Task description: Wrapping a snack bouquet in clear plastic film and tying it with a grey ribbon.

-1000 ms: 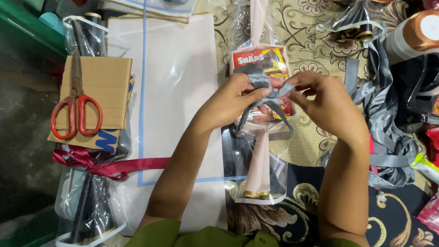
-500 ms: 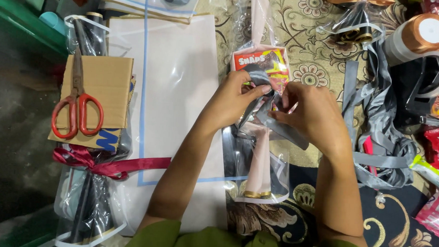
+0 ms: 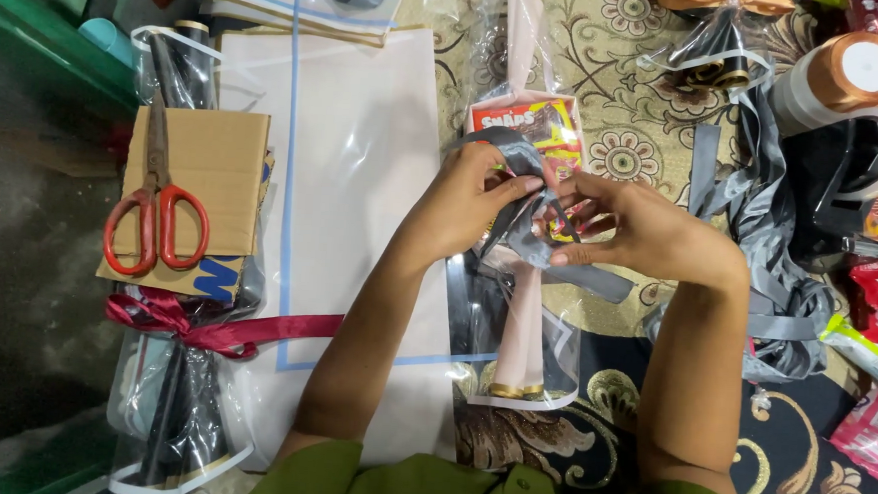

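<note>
1. Left hand pinches a loop of grey ribbon, thumb and fingers closed on it.
2. Right hand grips the same ribbon from the other side, fingers curled round it.
3. Ribbon sits over a clear-wrapped cone bundle on the patterned cloth, just below a red snack packet.
4. Red scissors lie on cardboard, well apart to the left.
5. Tape dispenser at far right.
</note>
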